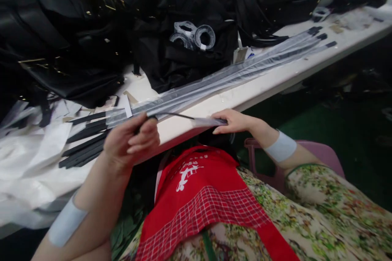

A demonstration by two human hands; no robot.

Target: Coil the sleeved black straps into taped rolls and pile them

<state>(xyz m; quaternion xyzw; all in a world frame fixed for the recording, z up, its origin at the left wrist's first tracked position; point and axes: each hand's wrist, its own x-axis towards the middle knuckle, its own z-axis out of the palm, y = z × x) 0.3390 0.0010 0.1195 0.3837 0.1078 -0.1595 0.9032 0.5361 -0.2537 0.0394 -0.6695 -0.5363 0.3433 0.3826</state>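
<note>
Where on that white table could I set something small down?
Perhaps along the front of the white table, where a narrow strip between the plastic-wrapped straps and the edge looks mostly bare, beyond the right hand. Black strap ends and white sheets crowd the left end; black goods are heaped behind.

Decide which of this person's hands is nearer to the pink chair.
Right. The right hand is just above and left of the pink chair in the picture; the left hand is much farther left, near black straps.
</note>
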